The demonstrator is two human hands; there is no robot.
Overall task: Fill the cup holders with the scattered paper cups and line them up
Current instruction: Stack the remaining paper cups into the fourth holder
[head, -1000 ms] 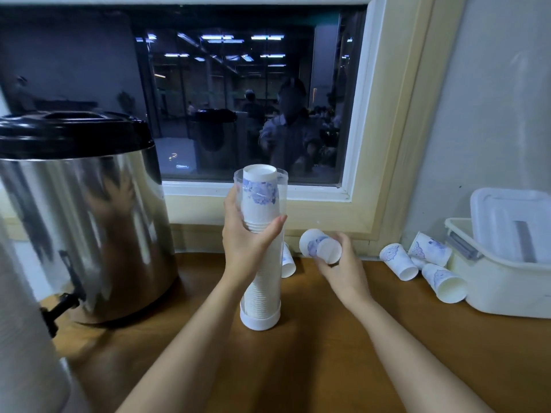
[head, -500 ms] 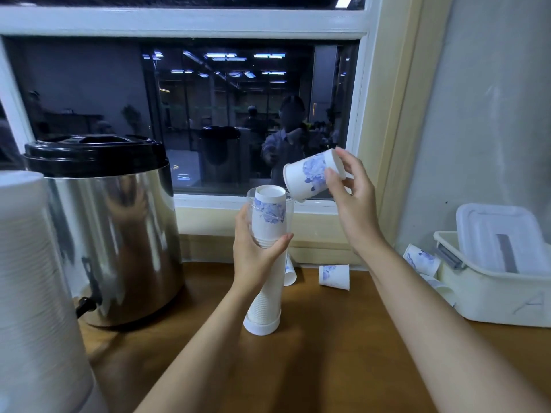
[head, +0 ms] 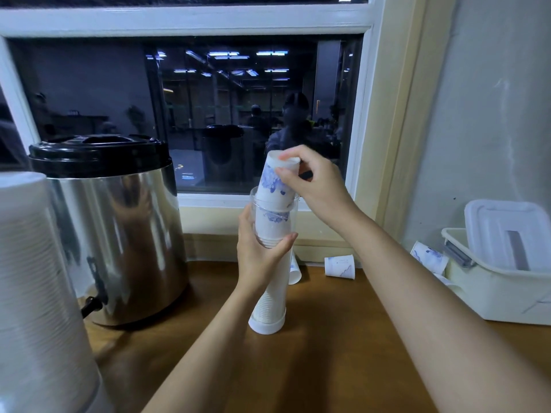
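Paper cup inverted, base pinched in right hand grip, rim inside cup holder; left hand grip clamps holder.

Room to pass over worktop at 6 o'clock of cup holder; urn blocks 9 o'clock, white bin 3 o'clock, loose cup 2 o'clock.

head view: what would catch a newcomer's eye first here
The tall clear cup holder at the centre of the wooden table draws the eye first: the left hand grips it while the right hand holds a blue-printed paper cup, bottom up, at its open top. A big steel urn with a black lid stands to the left, and loose cups lie by the wall beside a white lidded box on the right.
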